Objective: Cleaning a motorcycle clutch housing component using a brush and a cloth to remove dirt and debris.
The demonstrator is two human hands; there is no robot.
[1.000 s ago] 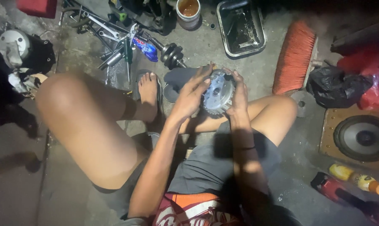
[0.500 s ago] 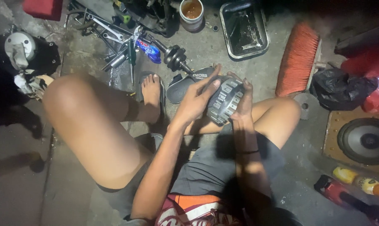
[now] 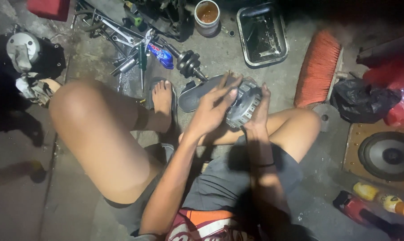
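The person sits on the concrete floor [image 3: 81, 58] with knees spread, and nearest on the right lie a yellow bottle [image 3: 383, 199] and a red bottle [image 3: 358, 209], with a round speaker [image 3: 389, 155] in its wooden board just beyond them. Between the raised knees, both hands hold a round, toothed metal drum [image 3: 243, 106] up off the floor, tilted on edge. The left hand [image 3: 214, 109] lies across the drum's near-left face with its fingers spread flat over it, covering much of that side; the right hand [image 3: 261, 107] cups the drum from the right and below, fingers curled up around the rim. So the drum sits clamped between the two palms, touching both. Just behind it a grey sandal [image 3: 197, 96] lies on the floor beside the person's bare foot [image 3: 162, 101]. To the right stand an orange-bristled brush [image 3: 319, 67] and a black plastic bag [image 3: 362, 101]. Farther off, a crankshaft [image 3: 187, 62], loose wrenches [image 3: 117, 31] and a blue packet [image 3: 162, 56] are scattered left of centre. At the far edge sit a dark metal tray [image 3: 261, 33] and a tin of brown liquid [image 3: 207, 15].
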